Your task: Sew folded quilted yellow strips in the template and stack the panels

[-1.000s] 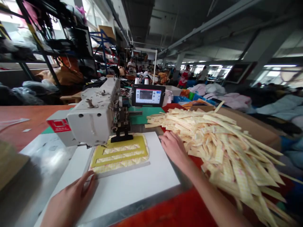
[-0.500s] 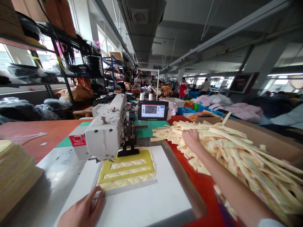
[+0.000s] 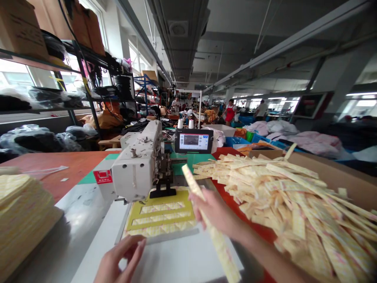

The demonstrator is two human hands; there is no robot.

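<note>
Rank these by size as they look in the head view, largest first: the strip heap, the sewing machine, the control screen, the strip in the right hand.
1. Heap of fabric strips
2. Sewing machine
Then unsure: the strip in the right hand looks longer than the control screen, but it is nearer the camera, so neither ranks.

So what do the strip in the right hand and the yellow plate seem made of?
The strip looks like matte printed fabric, by its soft patterned surface. The yellow plate looks like smooth rigid plastic or coated board, with clean-cut slots; I can't tell which.
</note>
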